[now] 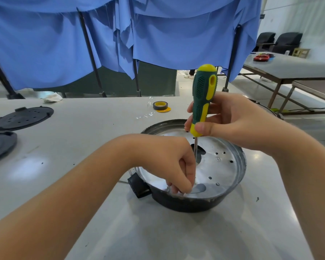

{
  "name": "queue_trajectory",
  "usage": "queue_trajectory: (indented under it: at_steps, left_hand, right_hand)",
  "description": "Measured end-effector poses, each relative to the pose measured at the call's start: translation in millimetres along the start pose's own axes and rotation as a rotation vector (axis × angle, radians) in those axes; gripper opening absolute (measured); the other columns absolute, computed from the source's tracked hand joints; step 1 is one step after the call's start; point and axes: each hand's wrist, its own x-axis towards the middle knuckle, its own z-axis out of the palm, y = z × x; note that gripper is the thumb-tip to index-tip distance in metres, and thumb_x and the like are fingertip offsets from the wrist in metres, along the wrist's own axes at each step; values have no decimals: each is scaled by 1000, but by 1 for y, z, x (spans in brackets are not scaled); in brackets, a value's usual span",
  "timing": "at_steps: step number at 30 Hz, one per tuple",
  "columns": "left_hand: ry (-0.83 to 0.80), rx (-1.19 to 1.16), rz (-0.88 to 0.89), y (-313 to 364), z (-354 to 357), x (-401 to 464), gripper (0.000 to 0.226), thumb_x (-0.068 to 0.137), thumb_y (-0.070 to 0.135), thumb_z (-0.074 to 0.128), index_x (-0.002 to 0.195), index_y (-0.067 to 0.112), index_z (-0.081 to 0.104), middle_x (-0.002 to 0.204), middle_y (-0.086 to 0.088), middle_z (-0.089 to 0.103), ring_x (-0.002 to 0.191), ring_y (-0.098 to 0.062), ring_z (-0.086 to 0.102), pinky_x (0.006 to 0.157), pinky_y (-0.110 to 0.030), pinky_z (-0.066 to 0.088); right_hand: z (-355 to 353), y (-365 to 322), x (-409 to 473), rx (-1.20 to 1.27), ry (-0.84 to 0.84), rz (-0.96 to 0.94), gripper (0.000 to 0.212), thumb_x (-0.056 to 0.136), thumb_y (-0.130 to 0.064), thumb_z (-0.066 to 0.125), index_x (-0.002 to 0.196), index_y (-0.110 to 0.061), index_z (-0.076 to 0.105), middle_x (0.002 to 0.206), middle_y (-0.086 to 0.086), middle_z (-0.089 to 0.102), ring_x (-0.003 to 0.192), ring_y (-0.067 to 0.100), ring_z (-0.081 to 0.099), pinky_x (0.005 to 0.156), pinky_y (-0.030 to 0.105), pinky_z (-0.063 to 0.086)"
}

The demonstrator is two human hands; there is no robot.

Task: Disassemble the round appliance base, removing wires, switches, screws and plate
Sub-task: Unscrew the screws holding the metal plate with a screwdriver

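Fingers (pixel 204 128) of the right hand (pixel 231 122) are curling round the green-and-yellow screwdriver (pixel 203 99), holding it upright over the round appliance base (pixel 231 192), which is sitting on the grey table (pixel 83 139). Left hand (pixel 174 166) is pinching near the shaft tip, steadying it on the metal plate (pixel 221 166). That plate is probably stiff, thin and sharp-edged, so gripping the black outer rim looks safer.

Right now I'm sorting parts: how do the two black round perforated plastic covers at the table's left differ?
The farther black cover shows whole, with a tab on its far rim; the nearer black cover is cut off by the frame edge. The farther one shows more holes. Both lie flat on the grey table, apart.
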Motion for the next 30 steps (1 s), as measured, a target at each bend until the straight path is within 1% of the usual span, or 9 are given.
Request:
queue_trajectory:
  at_steps: [4,7,9,12,15,18,23,26,30]
  left_hand:
    - [146,-56,48,-5,-8,-10,7,79,12,66,82,16,70,72,2,73,63,-3,64,66,-16,55]
    - [278,-182,80,-20,-13,-24,16,80,9,66,78,24,71,76,2,74,69,-7,69,71,-19,56]
    - [374,-297,94,-35,-13,-35,22,82,6,66,75,26,72,77,1,75,70,-8,70,66,-18,55]
    - [536,-483,84,-63,-7,-47,22,82,5,65,75,23,74,72,-1,74,62,-5,66,53,-10,48]
    - [664,-675,35,-95,4,-55,11,71,14,68,77,18,77,67,-4,72,59,-10,64,56,-16,50]
    - [690,-809,-24,-122,12,-58,11,72,6,73,80,12,78,73,-10,74,58,-13,61,60,-20,54]
    - [715,-798,-166,-152,19,-59,20,86,-2,62,80,8,78,76,-13,73,53,-11,58,59,-19,54]
    - [762,-730,-275,-162,24,-50,21,86,1,63,74,10,78,71,-9,74,50,-9,58,54,-18,52]
    - [815,-583,-390,-170,30,-39,13,85,8,66,76,10,75,71,-12,74,49,-9,58,49,-21,49]
  right_hand:
    - [0,0,-1,20,1,-14,31,80,-6,70,100,-27,60,92,-3,75,89,12,72,80,21,56]
    - [0,1,0,28,2,-14,31,80,-6,70,100,-27,60,91,-4,75,89,12,72,79,22,56]
    - [0,1,0,28,9,-7,30,80,-8,71,102,-24,60,93,-3,75,89,13,72,81,23,56]
    - [1,1,0,19,17,-10,29,80,-8,70,104,-22,61,94,-4,75,88,12,72,79,20,55]
    - [2,-1,-1,-13,22,-29,28,83,-4,67,106,-19,61,93,-2,75,89,11,72,78,18,55]
    - [2,-2,-2,-46,52,-67,28,84,-3,66,106,-18,60,94,-1,74,91,11,71,80,19,54]
    - [0,-9,-5,-140,110,-102,28,86,-7,63,104,-27,58,91,-3,72,92,9,69,87,30,55]
    - [2,-11,-7,-261,58,-58,26,88,-13,58,106,-31,55,91,-9,67,94,8,66,91,38,51]
    - [12,-14,-10,-450,-57,39,14,91,-27,54,97,-38,48,90,0,61,85,22,62,81,49,52]
